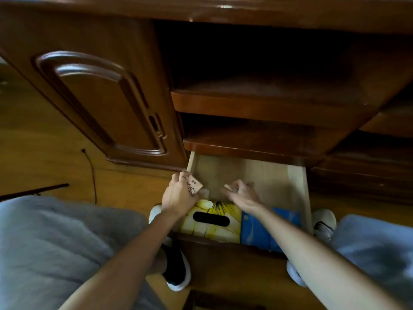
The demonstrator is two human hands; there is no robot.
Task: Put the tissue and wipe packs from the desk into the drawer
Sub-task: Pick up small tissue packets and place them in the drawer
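The bottom drawer (pixel 268 177) of the dark wooden desk is pulled out, showing a pale wood floor. At its front lie a yellow tissue box (pixel 212 229) with a black oval slot and a blue pack (pixel 257 231) beside it on the right. My left hand (pixel 178 193) hovers over the drawer's left side, gripping a small pinkish tissue pack (pixel 194 186) with printed figures. My right hand (pixel 242 193) is over the drawer's middle, fingers curled on a small pale pack (pixel 230 187), mostly hidden by the fingers.
Two open shelves (pixel 257 104) sit above the drawer, and a closed cabinet door (pixel 105 104) stands to the left. A black cable (pixel 91 171) trails on the wooden floor. My knees in grey trousers and my shoes flank the drawer.
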